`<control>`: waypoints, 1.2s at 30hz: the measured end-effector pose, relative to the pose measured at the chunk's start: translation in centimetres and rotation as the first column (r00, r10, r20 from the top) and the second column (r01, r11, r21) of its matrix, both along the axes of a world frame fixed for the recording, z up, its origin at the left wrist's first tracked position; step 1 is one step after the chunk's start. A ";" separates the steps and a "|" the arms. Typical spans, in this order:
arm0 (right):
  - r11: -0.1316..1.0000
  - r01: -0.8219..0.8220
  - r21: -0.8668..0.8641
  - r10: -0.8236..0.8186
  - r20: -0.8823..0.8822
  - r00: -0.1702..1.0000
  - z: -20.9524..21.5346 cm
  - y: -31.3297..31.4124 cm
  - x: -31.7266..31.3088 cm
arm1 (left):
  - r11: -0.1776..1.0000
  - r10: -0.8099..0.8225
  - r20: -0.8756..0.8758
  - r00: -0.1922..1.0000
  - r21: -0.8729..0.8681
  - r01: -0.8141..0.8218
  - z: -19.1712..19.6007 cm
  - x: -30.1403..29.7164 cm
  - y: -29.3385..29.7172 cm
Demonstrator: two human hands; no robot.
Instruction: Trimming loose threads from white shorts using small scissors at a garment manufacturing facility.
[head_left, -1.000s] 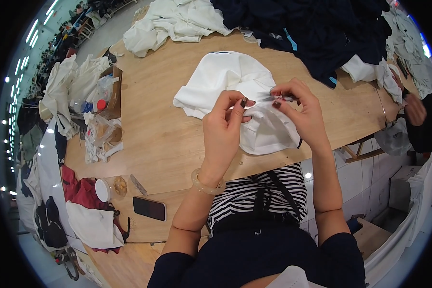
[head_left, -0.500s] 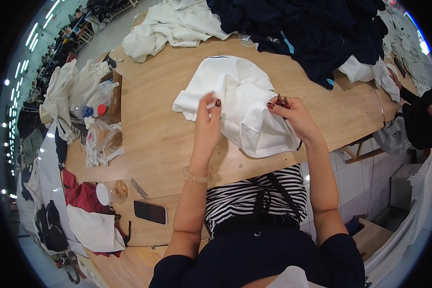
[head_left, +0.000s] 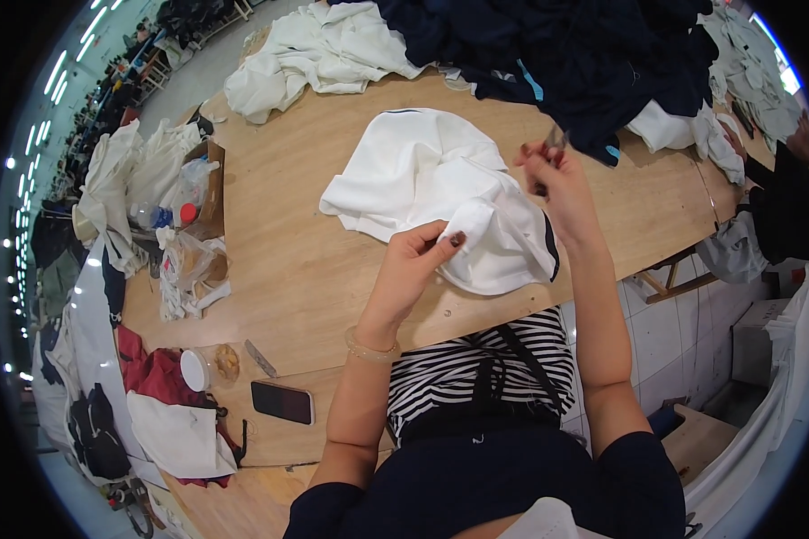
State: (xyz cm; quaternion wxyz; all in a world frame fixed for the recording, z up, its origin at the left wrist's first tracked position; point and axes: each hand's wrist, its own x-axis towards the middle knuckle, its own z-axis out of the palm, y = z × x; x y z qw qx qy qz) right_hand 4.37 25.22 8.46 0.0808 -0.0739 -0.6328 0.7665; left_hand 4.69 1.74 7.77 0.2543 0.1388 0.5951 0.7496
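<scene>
Risk, blade near cloth: the right hand (head_left: 555, 184) holds small metal snips (head_left: 553, 141) lifted above the white garment (head_left: 440, 193); brought down carelessly, the tips could nick the fabric or the other hand.
Risk, slipping fold: the left hand (head_left: 413, 269) pinches only a small rolled edge, so a tug could pull it free (the cloth looks soft and loose).
Risk, crowding: the dark blue pile (head_left: 584, 54) lies just beyond the snips and could snag them.
Left fingers (head_left: 449, 242): curled nearly closed, thumb and forefinger gripping the garment's fold near its front edge.
Right fingers (head_left: 535, 157): closed round the snips, raised off the cloth; whether the blades are parted I cannot tell.
Garment: crumpled on the wooden surface (head_left: 288, 269), directly ahead of the person, between both hands.
Aside: a phone (head_left: 282, 402) lies well apart, at the left near edge.
</scene>
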 end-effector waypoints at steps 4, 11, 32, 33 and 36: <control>0.999 0.049 0.010 -0.050 0.047 0.998 0.5 0.4 0.2 | 0.987 0.013 0.167 0.986 0.158 -0.040 -0.4 -0.2 -0.7; 0.985 -0.164 0.061 0.153 0.146 0.977 0.3 -2.6 0.6 | 0.968 -0.024 0.279 0.960 0.245 -0.047 -1.0 -0.5 -1.8; 0.813 -0.023 0.581 0.232 -0.288 0.929 3.8 -4.9 3.1 | 0.971 0.010 0.254 0.967 0.230 -0.070 2.1 0.4 0.3; 0.866 0.009 0.500 0.138 -0.256 0.957 3.5 -4.4 3.0 | 0.982 0.053 0.267 0.962 0.161 -0.099 1.7 0.5 0.8; 0.948 0.022 0.317 0.031 -0.159 0.987 3.1 -3.4 3.1 | 0.983 0.120 0.338 0.933 0.091 -0.160 1.7 1.0 1.1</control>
